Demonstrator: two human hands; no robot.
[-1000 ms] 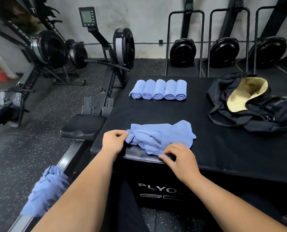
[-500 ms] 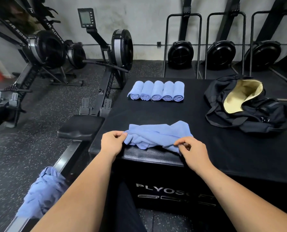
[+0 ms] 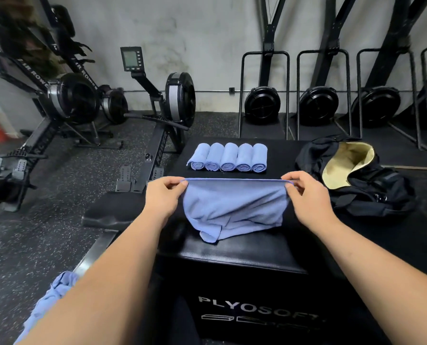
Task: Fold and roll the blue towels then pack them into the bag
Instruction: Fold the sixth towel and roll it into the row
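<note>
Currently I see left hand (image 3: 163, 196) and right hand (image 3: 304, 192) pinching blue towel (image 3: 234, 207) top corners; long axis left-right, lower edge crumpled on box (image 3: 232, 255).

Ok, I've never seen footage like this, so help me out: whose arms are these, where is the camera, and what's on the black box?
No machine here: a person works with bare hands, and the camera sits on their head, looking forward and down. The left hand and right hand each pinch a top corner of a blue towel, holding its upper edge straight while the rest drapes onto the black box. Behind it five rolled towels lie side by side. To the right sits an open black bag with a pale lining. More blue cloth shows at lower left, and rowing machines stand beyond.
</note>
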